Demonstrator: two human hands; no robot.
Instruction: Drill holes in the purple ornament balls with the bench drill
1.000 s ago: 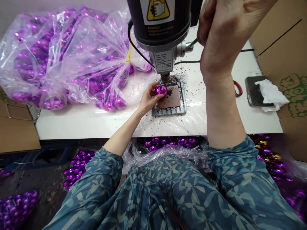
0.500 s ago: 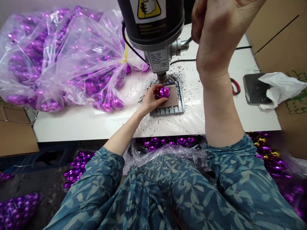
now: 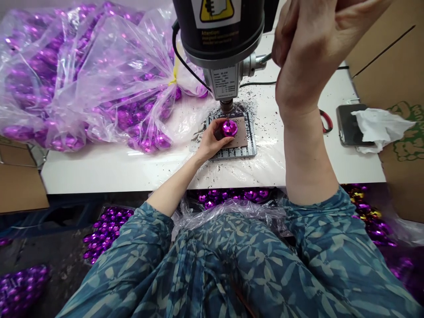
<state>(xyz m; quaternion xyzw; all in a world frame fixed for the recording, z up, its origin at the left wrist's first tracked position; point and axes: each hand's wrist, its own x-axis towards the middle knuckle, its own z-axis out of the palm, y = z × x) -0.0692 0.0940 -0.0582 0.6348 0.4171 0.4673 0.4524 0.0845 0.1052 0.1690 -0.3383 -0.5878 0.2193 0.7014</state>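
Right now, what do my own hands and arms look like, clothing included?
Your left hand and right hand wear no gloves, and no watch or bracelet shows on either wrist. The left sleeve and right sleeve are loose, blue-teal fabric with a paler leaf- or petal-like print, ending partway down the arms and leaving the forearms bare.

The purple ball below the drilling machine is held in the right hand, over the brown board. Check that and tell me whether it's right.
Wrong hand: the head view shows the left hand holding the purple ball below the drilling machine, over the brown board. The right hand is up at the lever.
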